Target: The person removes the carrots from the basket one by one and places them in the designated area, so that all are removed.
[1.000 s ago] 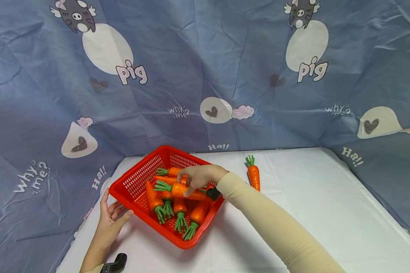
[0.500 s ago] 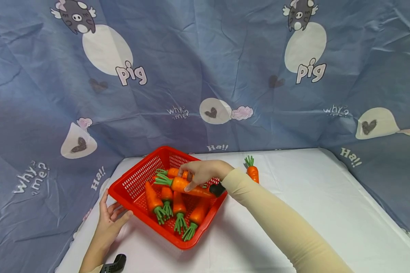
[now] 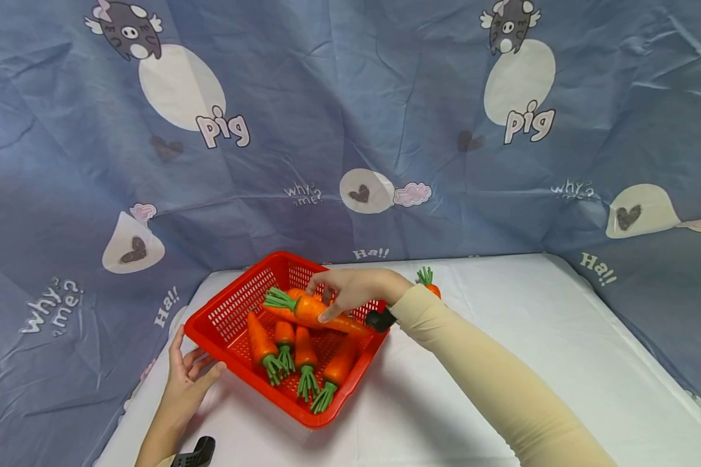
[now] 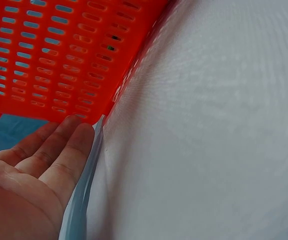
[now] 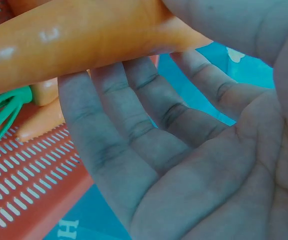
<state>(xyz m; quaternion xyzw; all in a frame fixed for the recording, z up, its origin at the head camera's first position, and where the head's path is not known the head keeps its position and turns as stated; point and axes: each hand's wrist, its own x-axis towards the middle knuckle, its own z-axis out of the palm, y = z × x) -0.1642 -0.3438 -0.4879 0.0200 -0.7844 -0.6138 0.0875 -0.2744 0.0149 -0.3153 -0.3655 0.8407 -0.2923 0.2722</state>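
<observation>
Carrots [image 3: 261,338], shiny and orange with bright green stalks, lie in a red plastic basket with slotted sides [image 3: 256,390] in the head view. The basket sits on a flat white cloth [image 3: 531,370]. The bare left hand [image 3: 188,381] touches its 9 o'clock corner, probably to keep it steady. The bare right hand [image 3: 350,292] pinches one fat orange carrot with green stalks [image 3: 311,309] over the basket's 1 o'clock part. Its stalks point to 10 o'clock and its thin tip to 4 o'clock. Holding it near the thick end likely helps it balance. Another orange carrot with green stalks [image 3: 427,279] lies outside at 2 o'clock, partly hidden by the arm. A blue-grey printed cloth [image 3: 473,214] hangs behind, with "pig", "why me?" and "Ha!!" on it. I can read no brand.

In the left wrist view, the left fingers are fairly straight. Their tips touch the basket's low corner and are not wrapped round it. No writing shows there.

In the right wrist view, the thumb is on top of the pinched carrot and the fingertips are under it, which seems to stop it slipping. A white letter [image 5: 68,228], maybe a sideways "H", shows at 7 o'clock.
</observation>
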